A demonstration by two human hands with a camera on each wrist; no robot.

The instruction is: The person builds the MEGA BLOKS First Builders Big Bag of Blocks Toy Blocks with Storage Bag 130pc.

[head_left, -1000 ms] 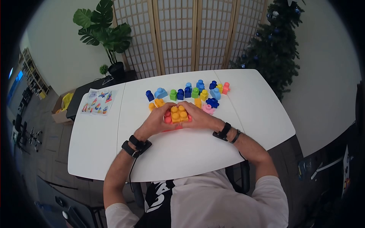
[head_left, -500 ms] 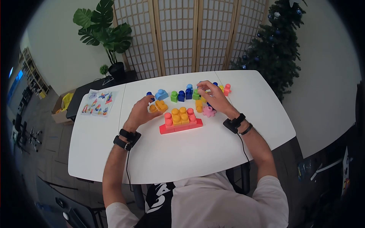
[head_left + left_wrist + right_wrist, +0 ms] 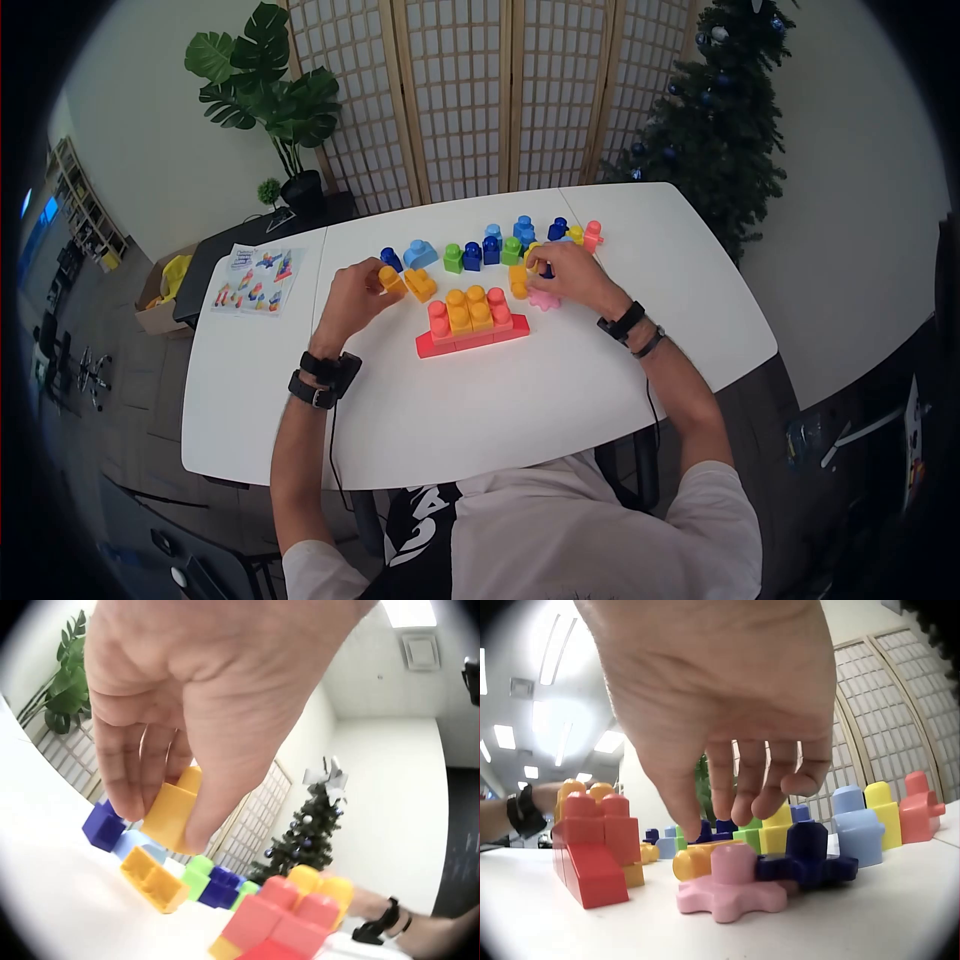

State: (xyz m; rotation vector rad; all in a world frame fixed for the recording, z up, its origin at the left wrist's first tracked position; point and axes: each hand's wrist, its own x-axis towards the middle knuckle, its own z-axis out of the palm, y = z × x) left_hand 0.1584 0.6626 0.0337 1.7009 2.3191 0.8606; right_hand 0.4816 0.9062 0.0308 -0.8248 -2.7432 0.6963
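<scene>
My left hand [image 3: 352, 298] pinches a yellow-orange block [image 3: 174, 814] between thumb and fingers, tilted just above the table. Beside it lies another yellow-orange block [image 3: 420, 286], hollow side showing in the left wrist view. Over the right-hand blocks hovers my right hand [image 3: 578, 278], fingers pointing down and nothing visibly held. Beneath it are an orange block lying on its side [image 3: 697, 861], a pink gear-shaped piece [image 3: 731, 889] and a dark blue one [image 3: 808, 859]. Between the hands stands a red base [image 3: 470, 341] carrying red and yellow-orange blocks.
Behind the hands runs a row of blocks, among them green [image 3: 453, 258], light blue [image 3: 420, 254] and coral [image 3: 593, 235]. A printed picture sheet [image 3: 256, 282] lies at the left of the white table [image 3: 430, 430]. A folding screen stands behind.
Both hands have let go of the red and yellow-orange assembly and moved apart. The left has taken hold of a yellow-orange block; the right has moved rightward over the loose pieces.
</scene>
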